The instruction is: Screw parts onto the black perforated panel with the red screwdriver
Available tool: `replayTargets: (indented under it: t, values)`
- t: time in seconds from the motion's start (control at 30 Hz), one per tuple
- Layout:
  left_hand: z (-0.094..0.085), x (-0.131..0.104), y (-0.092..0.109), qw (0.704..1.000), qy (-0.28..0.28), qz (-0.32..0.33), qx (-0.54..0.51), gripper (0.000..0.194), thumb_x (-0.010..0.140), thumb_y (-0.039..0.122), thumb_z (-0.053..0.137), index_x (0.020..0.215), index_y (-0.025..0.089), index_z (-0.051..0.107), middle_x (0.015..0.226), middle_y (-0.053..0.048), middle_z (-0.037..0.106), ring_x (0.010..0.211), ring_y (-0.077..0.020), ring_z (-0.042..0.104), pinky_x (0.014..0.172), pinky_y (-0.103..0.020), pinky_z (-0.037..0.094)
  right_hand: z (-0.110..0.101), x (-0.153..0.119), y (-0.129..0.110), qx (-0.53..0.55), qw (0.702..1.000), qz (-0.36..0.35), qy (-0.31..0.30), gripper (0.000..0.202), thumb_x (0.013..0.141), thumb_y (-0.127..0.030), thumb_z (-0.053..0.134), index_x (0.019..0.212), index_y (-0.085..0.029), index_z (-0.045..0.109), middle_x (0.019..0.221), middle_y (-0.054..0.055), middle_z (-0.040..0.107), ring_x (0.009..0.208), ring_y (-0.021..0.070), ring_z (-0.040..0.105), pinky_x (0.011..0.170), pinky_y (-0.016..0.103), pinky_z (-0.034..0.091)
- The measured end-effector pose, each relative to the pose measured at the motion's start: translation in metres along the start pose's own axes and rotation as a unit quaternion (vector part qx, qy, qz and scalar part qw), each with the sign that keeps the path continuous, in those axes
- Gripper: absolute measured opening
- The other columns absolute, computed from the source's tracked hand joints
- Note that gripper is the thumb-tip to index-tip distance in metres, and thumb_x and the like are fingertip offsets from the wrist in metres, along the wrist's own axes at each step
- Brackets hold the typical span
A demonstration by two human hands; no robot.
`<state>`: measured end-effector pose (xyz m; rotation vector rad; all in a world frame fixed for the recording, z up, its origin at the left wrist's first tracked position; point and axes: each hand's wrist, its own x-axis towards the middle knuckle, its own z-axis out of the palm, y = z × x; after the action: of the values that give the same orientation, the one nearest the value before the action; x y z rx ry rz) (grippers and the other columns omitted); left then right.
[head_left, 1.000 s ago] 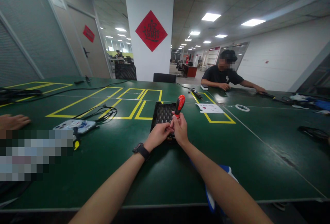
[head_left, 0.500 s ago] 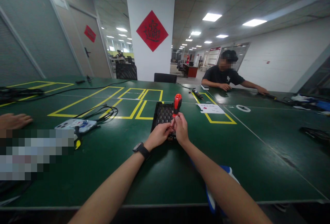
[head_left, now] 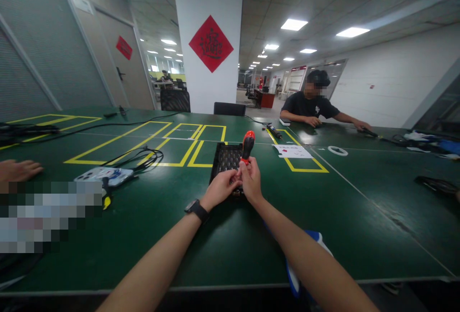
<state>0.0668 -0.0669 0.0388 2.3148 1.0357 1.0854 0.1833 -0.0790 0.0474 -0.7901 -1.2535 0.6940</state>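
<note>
1. The right hand is in the middle of the frame, with its fingers wrapped around the lower part of a red and black screwdriver
2. The fat end of the screwdriver sticks up, leaning a little to the right side of the frame, and its tip is hidden behind the hands
3. The left hand is just beside the right hand, and its fingertips are close together by the low end of the screwdriver. I cannot tell if they pinch it or some small thing
4. A black tray with lots of little bumps or pockets lies flat under both hands, in the middle of the frame
5. A dark watch is on the left wrist
6. The green bench fills the low half of the frame and has yellow tape stuck on it in box shapes
7. At the left of the frame there is a phone in a pale case, with a loop of black cable near it
8. Another person's hand rests on the bench at the left edge
9. Right of the middle, a white paper lies partly over a yellow tape box, and a white ring is farther right
10. Someone in a black shirt sits at the upper right, reaching one arm along the bench
11. A blue and white thing shows at the lower right, partly behind the right arm
</note>
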Motion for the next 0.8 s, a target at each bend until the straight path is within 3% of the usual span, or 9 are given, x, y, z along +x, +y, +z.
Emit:
replayTargets:
  t: [0.37, 0.63, 0.8]
  values:
    - [0.0001, -0.0004, -0.0033, 0.999, -0.035, 0.013, -0.027, 0.016, 0.08, 0.02, 0.045, 0.076, 0.014, 0.059, 0.069, -0.001, 0.06, 0.065, -0.0123, 0.053, 0.063, -0.022, 0.038, -0.0023, 0.0013, 0.001, 0.008, 1.0, 0.018, -0.011, 0.031, 0.084, -0.039, 0.042, 0.105, -0.018, 0.05, 0.052, -0.007, 0.045, 0.043, 0.0059, 0.04, 0.044, 0.017, 0.035]
    - [0.0005, -0.0003, -0.0011, 1.0, -0.004, -0.016, -0.017, 0.012, 0.073, 0.026, 0.057, 0.071, 0.015, 0.054, 0.066, 0.001, 0.058, 0.059, -0.0107, 0.05, 0.057, -0.021, 0.036, -0.0018, 0.0, -0.0006, -0.011, 1.0, 0.008, -0.009, 0.03, 0.082, -0.039, 0.047, 0.103, -0.017, 0.05, 0.054, -0.007, 0.044, 0.047, 0.0066, 0.043, 0.05, 0.018, 0.039]
    - [0.0003, -0.0004, -0.0033, 1.0, -0.009, -0.003, -0.012, 0.012, 0.076, 0.025, 0.054, 0.072, 0.014, 0.056, 0.065, 0.0, 0.058, 0.06, -0.0111, 0.05, 0.058, -0.021, 0.036, -0.0017, 0.001, -0.0014, 0.002, 1.0, 0.006, -0.013, 0.03, 0.084, -0.039, 0.043, 0.104, -0.018, 0.05, 0.053, -0.007, 0.045, 0.045, 0.0063, 0.041, 0.046, 0.017, 0.036]
